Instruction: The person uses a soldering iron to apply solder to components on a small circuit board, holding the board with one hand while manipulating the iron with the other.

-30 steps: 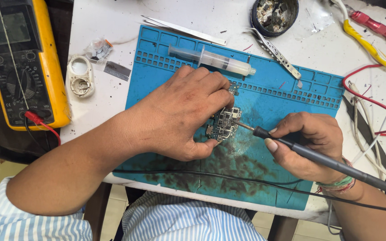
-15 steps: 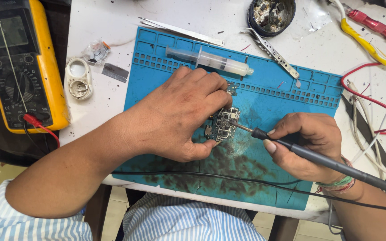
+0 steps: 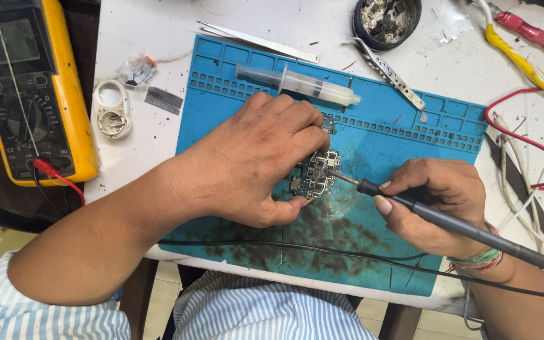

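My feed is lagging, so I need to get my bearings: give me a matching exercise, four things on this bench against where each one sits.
Things:
1. circuit board
2. syringe
3. multimeter
4. soldering iron

Places:
A. far left, off the mat
B. in the right hand
C. under the left hand
D. top of the blue mat

Pairs: 1-C, 2-D, 3-A, 4-B

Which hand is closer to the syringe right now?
Left. The left hand lies just below the syringe, its knuckles almost under the barrel, pinning the circuit board. The right hand is lower and off to the right, holding the soldering iron.
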